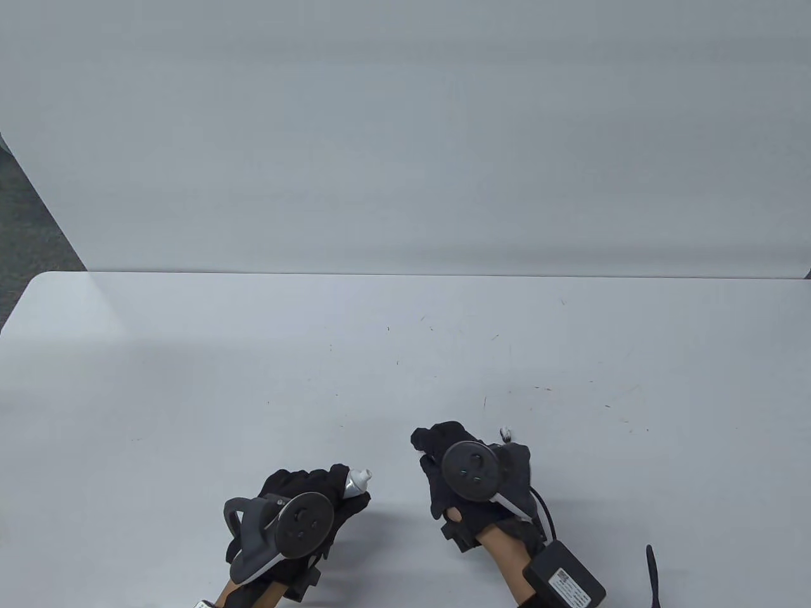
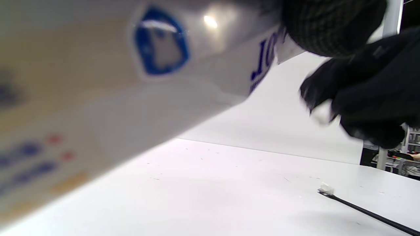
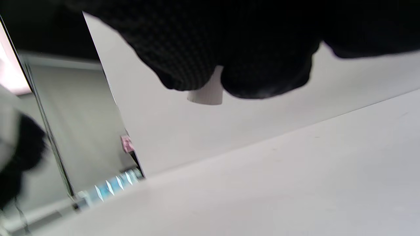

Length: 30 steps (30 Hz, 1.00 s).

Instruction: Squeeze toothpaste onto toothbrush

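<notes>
You are getting even, soft overhead light on the worktop point(image 1: 405, 354) | faint shadows | both wrist views are blurring close up | glare spot on the tube point(image 2: 210, 21)

A white table point(image 1: 405, 354) with a rounded far-left corner bears faint scratches and specks. Behind it stands a plain pale grey-white wall panel point(image 1: 405, 126). Dark speckled floor point(image 1: 25, 228) shows at the left. Beyond the panel's edge, blurred shelving point(image 2: 410, 154), possibly, stands in the background.
</notes>
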Motion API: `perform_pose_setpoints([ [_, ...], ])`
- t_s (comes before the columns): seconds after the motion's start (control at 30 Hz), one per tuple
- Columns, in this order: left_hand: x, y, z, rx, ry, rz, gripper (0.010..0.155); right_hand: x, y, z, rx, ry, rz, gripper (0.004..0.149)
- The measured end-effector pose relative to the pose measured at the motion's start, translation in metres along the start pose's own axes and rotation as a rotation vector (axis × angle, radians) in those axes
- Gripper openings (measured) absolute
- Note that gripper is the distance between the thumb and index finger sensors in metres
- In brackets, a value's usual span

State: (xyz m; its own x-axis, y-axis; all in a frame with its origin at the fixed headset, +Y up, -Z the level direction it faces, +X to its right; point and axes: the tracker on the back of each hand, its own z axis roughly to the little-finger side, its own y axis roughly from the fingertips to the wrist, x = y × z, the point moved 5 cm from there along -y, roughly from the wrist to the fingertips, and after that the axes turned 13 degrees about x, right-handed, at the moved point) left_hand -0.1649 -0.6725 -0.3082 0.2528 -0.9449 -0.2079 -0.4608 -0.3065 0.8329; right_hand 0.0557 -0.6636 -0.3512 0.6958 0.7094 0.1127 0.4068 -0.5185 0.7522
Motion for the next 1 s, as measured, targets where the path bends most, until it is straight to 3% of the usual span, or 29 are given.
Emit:
perform_pose_setpoints([
  [0.1, 0.004, -0.001, -0.012, 0.101, 0.027, 0.022, 0.070, 0.015, 0.013, -0.009, 0.013, -0.216, 0.074, 0.040],
  [0.2, 0.006, -0.001, -0.022, 0.144, 0.024, 0.020, 0.070, 0.014, 0.021, -0.020, 0.053, -0.299, 0.060, 0.040],
  [0.33, 0.007, 0.000, -0.032, 0.168, -0.002, 0.025, 0.070, 0.013, 0.022, -0.031, 0.098, -0.266, 0.064, 0.040],
  [0.4, 0.007, 0.000, -0.033, 0.171, -0.003, 0.023, 0.070, 0.006, 0.022, -0.032, 0.077, -0.315, 0.014, 0.040],
  [0.87, 0.009, 0.000, -0.037, 0.175, -0.015, 0.028, 0.070, -0.009, 0.024, -0.031, 0.054, -0.382, -0.014, 0.040],
  [1.0, 0.008, 0.000, -0.037, 0.172, -0.012, 0.025, 0.070, -0.016, 0.025, -0.025, 0.007, -0.457, -0.088, 0.053],
])
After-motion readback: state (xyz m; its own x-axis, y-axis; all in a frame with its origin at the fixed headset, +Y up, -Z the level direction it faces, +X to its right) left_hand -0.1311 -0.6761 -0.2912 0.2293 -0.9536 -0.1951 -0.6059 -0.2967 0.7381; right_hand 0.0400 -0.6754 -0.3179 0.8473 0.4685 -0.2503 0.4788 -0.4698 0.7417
